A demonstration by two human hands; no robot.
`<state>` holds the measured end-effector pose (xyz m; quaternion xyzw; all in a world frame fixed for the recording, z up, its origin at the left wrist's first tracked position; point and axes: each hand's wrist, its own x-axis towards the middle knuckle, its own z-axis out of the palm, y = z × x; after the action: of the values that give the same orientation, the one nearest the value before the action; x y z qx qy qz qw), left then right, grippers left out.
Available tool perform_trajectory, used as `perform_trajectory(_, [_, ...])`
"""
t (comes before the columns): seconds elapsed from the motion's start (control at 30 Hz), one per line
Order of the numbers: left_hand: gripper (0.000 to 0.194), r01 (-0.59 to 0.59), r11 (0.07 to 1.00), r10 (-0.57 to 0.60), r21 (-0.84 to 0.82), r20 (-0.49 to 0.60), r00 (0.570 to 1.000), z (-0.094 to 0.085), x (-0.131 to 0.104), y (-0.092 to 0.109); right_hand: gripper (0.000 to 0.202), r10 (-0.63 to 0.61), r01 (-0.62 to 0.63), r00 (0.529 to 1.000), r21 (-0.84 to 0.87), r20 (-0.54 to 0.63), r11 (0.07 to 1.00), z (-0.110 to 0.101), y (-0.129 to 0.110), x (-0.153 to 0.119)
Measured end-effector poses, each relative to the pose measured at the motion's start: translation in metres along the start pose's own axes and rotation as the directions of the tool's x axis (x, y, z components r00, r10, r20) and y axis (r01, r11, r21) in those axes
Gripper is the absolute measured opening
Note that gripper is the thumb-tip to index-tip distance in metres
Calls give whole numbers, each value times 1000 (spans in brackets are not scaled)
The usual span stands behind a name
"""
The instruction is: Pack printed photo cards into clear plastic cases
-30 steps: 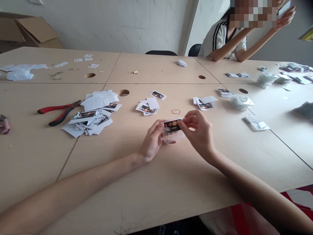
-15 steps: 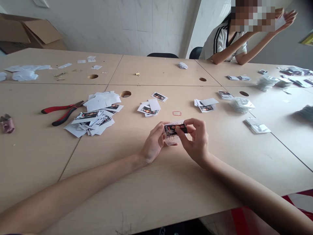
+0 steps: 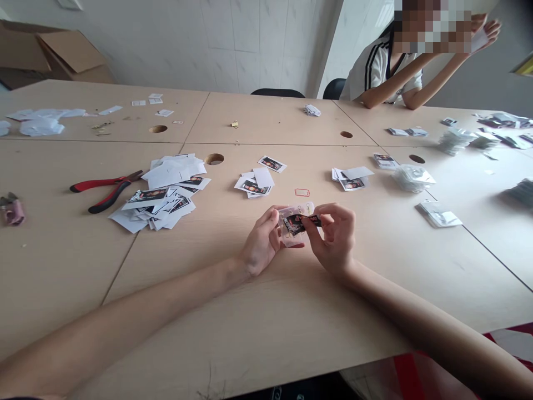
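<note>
My left hand (image 3: 261,243) is closed around the edge of a small clear plastic case (image 3: 292,240), with little hook-like shapes showing on it. A black printed label (image 3: 295,223) lies across the front of the case, and its right end is pinched between the thumb and fingers of my right hand (image 3: 336,239). Just beyond my hands, a small white sticker with a red outline (image 3: 302,192) lies on the table (image 3: 233,322).
Red-and-black pliers (image 3: 109,190) lie beside a pile of printed cards (image 3: 164,208) on the left. Smaller card stacks (image 3: 255,183) sit ahead, and clear-bagged packs (image 3: 414,178) to the right. A co-worker (image 3: 377,72) leans on the far side, holding something white.
The black label has shifted slightly down and tilted against the case, showing more of the case's upper part. Both hands stay almost in place.
</note>
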<state>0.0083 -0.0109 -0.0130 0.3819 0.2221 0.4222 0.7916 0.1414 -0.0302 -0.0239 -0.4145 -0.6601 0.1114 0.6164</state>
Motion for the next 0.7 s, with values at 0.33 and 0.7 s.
perform_trajectory(0.33, [32, 2, 1000, -3, 30, 34, 999, 5, -1, 1, 31, 64, -63, 995, 10, -70, 998, 2, 0, 4])
perform_trajectory(0.7, [22, 8, 998, -10, 67, 38, 999, 4, -2, 1, 34, 5, -5, 994, 8, -105, 1000, 3, -3, 3])
